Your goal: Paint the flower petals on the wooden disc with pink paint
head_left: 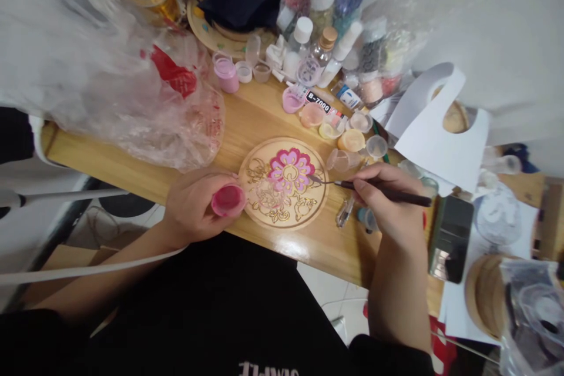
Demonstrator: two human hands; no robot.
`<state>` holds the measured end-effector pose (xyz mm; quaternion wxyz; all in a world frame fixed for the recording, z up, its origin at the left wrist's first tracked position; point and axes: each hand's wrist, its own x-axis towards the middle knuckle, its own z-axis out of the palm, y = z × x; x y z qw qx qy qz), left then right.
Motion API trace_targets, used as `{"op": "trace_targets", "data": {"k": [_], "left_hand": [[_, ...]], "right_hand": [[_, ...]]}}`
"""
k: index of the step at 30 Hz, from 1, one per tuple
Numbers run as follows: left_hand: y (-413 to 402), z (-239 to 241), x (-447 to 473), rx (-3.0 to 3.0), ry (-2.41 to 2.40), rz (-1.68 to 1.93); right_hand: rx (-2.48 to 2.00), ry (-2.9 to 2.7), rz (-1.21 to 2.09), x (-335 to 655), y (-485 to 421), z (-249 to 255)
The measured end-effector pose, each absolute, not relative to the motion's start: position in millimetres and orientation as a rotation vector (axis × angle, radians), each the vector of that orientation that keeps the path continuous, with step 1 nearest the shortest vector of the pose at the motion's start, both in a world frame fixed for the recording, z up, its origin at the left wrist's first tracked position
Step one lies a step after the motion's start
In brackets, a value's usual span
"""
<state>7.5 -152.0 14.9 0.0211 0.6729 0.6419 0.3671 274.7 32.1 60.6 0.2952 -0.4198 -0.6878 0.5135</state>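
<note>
A round wooden plaque [288,218] lies on the table near its front edge. Gold outlines of flowers and leaves cover it, and one large flower [291,171] is coloured dark pink and light pink. My left hand [189,205] is closed around a small cup of pink paint [228,200], tipped so its inside shows, at the plaque's left side. Between the fingers of my right hand [383,188] is a thin dark-handled paintbrush [403,195]. The tip of this brush is at the right edge of the large flower; whether it touches the surface I cannot tell.
Small paint cups [351,141] and a glue tube [319,100] lie beyond the plaque. Bottles [303,32] crowd the back. A plastic bag [176,117] covers the left; a dark phone [452,238] and a wooden ring [484,294] lie at right.
</note>
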Motion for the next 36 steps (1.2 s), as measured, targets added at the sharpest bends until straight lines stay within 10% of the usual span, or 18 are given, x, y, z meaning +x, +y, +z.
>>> {"op": "trace_targets", "data": {"k": [36], "left_hand": [[-149.1,22.4,7.3,1.961,2.009,1.124]], "right_hand": [[-1.122,-1.873,1.319,271.5,31.9,69.0]]}}
